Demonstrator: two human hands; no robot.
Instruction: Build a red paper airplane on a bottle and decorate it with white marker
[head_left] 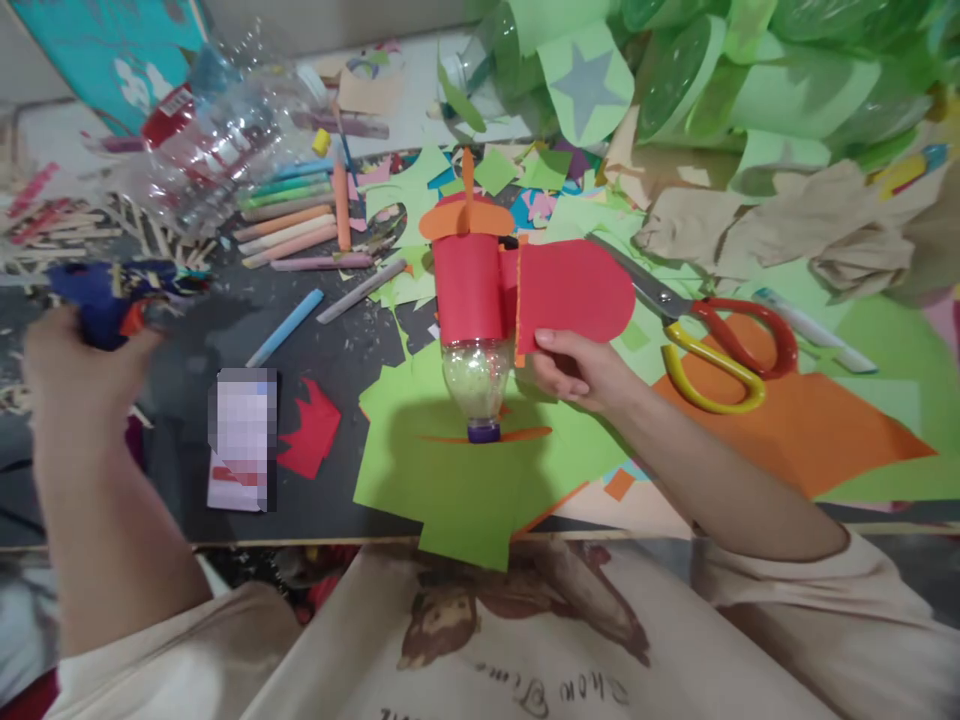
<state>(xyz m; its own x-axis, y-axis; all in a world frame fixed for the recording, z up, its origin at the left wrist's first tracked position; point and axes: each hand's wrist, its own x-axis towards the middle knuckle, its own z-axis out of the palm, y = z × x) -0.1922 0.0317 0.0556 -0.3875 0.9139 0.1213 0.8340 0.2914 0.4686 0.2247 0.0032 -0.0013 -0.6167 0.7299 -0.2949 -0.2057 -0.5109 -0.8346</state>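
Note:
A small plastic bottle [474, 380] lies on green paper [450, 470], wrapped in red paper [469, 290] and topped with an orange paper piece [461, 215]. A rounded red paper flap [577, 290] sticks out to its right. My right hand [577, 370] pinches the lower edge of that flap, next to the bottle. My left hand [75, 355], blurred at the far left, is closed around a dark blue tool [112, 295] that looks like a glue gun.
Red-and-yellow scissors [712, 345] lie right of the flap on orange paper [810, 430]. Coloured chalk sticks [292, 215], an empty clear bottle [225, 130], a red paper scrap [311, 430], wooden sticks [150, 235] and green cut-outs [675, 90] crowd the table's back.

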